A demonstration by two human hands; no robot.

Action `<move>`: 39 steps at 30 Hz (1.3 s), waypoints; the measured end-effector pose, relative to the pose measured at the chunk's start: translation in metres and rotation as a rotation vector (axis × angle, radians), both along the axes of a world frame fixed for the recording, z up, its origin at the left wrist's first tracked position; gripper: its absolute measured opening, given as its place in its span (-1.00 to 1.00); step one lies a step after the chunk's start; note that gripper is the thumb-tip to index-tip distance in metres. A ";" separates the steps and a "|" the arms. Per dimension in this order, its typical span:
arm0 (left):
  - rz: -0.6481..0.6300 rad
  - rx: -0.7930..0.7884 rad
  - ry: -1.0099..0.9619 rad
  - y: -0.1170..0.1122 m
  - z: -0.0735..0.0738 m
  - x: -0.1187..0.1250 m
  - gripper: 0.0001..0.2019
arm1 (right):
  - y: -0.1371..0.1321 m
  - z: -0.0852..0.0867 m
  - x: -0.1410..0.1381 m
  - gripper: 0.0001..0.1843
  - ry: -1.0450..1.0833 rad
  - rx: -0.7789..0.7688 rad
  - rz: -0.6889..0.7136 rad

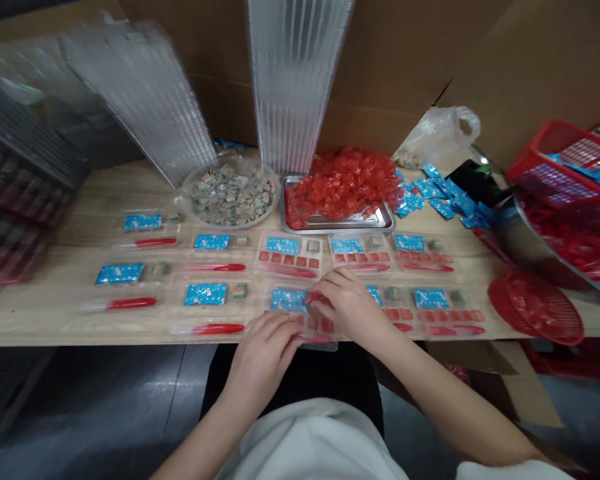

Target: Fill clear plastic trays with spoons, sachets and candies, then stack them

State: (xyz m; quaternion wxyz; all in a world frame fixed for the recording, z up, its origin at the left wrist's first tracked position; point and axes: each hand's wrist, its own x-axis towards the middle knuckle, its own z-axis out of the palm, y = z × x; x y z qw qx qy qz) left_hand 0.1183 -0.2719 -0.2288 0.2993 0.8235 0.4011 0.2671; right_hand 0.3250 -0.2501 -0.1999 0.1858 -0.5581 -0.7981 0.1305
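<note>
Head view: a pale wooden surface point(40, 327) runs across in front of brown cardboard, with grey floor point(135, 400) below. Clear trays stand in tall stacks at the back. In front of them are a round dish point(275, 210) of small striped blocks and a metal tray point(387, 223) heaped with red pieces point(350, 183); blue packets point(447, 197) lie to the right, near a red basket point(535, 150). Two rows of clear trays line the front.

The right fingers are bent close together around a bit of red point(320, 305), partly hidden, above the front-row tray point(325, 346) at the middle. The left fingers rest at that tray's red squares, slightly bent and near one another; whether they pinch anything cannot be told.

The right hand point(349, 303) reaches in from the right, back upward; the left hand point(267, 343) lies lower, palm down, its forearm slanting up from below.
</note>
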 end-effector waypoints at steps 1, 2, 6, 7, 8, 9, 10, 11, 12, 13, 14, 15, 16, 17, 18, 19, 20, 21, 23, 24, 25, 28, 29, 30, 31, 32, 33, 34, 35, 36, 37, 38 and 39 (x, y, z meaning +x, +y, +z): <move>-0.022 0.031 0.030 0.000 -0.002 -0.001 -0.86 | 0.001 -0.001 -0.002 -0.95 -0.027 0.001 0.012; -0.021 0.057 0.051 0.000 -0.004 -0.001 -0.87 | 0.001 -0.002 -0.003 -0.94 -0.039 -0.004 0.019; -0.008 0.122 0.095 0.001 -0.009 0.003 -0.86 | -0.003 -0.002 -0.009 -0.92 -0.092 -0.013 0.012; -0.013 0.125 0.099 0.001 -0.010 0.003 -0.86 | -0.003 -0.001 -0.009 -0.93 -0.126 -0.009 0.009; -0.018 0.124 0.101 0.001 -0.010 0.003 -0.85 | -0.002 0.000 -0.010 -0.93 -0.156 -0.003 0.006; -0.023 0.120 0.102 0.001 -0.010 0.003 -0.85 | -0.002 0.001 -0.010 -0.92 -0.177 0.005 0.001; -0.028 0.115 0.101 0.001 -0.010 0.003 -0.86 | -0.002 0.001 -0.009 -0.88 -0.184 0.015 -0.001; -0.034 0.112 0.098 0.001 -0.010 0.002 -0.86 | -0.002 0.001 -0.009 -0.85 -0.179 0.026 0.005; -0.036 0.110 0.094 0.001 -0.010 0.002 -0.86 | -0.003 0.000 -0.008 -0.83 -0.170 0.041 0.015; -0.037 0.111 0.090 0.001 -0.009 0.002 -0.86 | -0.005 -0.002 -0.008 -0.84 -0.164 0.059 0.028; -0.034 0.111 0.088 0.001 -0.009 0.002 -0.86 | -0.008 -0.005 -0.008 -0.86 -0.161 0.083 0.041; -0.029 0.113 0.086 0.001 -0.009 0.002 -0.86 | -0.012 -0.010 -0.008 -0.86 -0.163 0.111 0.051; -0.026 0.115 0.086 0.001 -0.008 0.002 -0.86 | -0.017 -0.016 -0.009 -0.85 -0.164 0.145 0.053; -0.022 0.115 0.088 0.000 -0.008 0.002 -0.87 | -0.022 -0.022 -0.009 -0.83 -0.159 0.189 0.046; -0.022 0.114 0.091 0.000 -0.008 0.002 -0.87 | -0.027 -0.027 -0.008 -0.81 -0.147 0.237 0.038; -0.024 0.114 0.094 0.000 -0.008 0.002 -0.87 | -0.031 -0.032 -0.008 -0.79 -0.124 0.284 0.030; -0.024 0.116 0.094 0.000 -0.008 0.002 -0.87 | -0.035 -0.035 -0.006 -0.77 -0.093 0.325 0.019; -0.025 0.117 0.095 0.000 -0.008 0.003 -0.87 | -0.038 -0.036 -0.004 -0.77 -0.058 0.354 0.006; -0.028 0.122 0.092 0.000 -0.009 0.002 -0.88 | -0.040 -0.036 0.001 -0.78 0.009 0.377 -0.020; -0.031 0.125 0.092 0.000 -0.009 0.002 -0.88 | -0.040 -0.034 0.003 -0.79 0.031 0.375 -0.028; -0.034 0.129 0.093 0.000 -0.010 0.002 -0.88 | -0.040 -0.033 0.005 -0.80 0.041 0.368 -0.029; -0.043 0.134 0.111 -0.001 -0.009 0.003 -0.88 | -0.035 -0.027 0.004 -0.81 0.005 0.347 -0.008; -0.045 0.134 0.119 -0.001 -0.009 0.003 -0.87 | -0.033 -0.025 0.003 -0.82 -0.022 0.331 0.004; -0.046 0.134 0.126 -0.001 -0.009 0.003 -0.87 | -0.030 -0.023 0.001 -0.83 -0.051 0.310 0.018; -0.049 0.135 0.127 -0.001 -0.008 0.003 -0.87 | -0.028 -0.021 -0.002 -0.83 -0.075 0.284 0.029; -0.051 0.135 0.127 -0.001 -0.008 0.003 -0.87 | -0.025 -0.020 -0.004 -0.83 -0.092 0.259 0.037; -0.052 0.135 0.126 -0.001 -0.008 0.003 -0.87 | -0.023 -0.019 -0.007 -0.83 -0.099 0.232 0.038; -0.050 0.132 0.124 -0.001 -0.007 0.002 -0.87 | -0.020 -0.018 -0.010 -0.83 -0.094 0.208 0.032; -0.048 0.130 0.122 -0.001 -0.007 0.002 -0.88 | -0.017 -0.018 -0.012 -0.83 -0.071 0.182 0.021; -0.047 0.126 0.123 -0.001 -0.007 0.002 -0.88 | -0.015 -0.018 -0.013 -0.83 -0.026 0.150 0.012; -0.046 0.119 0.128 -0.001 -0.006 0.002 -0.87 | -0.013 -0.017 -0.013 -0.84 0.038 0.109 0.003; -0.046 0.110 0.136 0.000 -0.006 0.002 -0.87 | -0.012 -0.016 -0.011 -0.85 0.112 0.072 -0.027; -0.049 0.104 0.142 0.000 -0.005 0.002 -0.86 | -0.014 -0.013 -0.005 -0.86 0.185 0.046 -0.078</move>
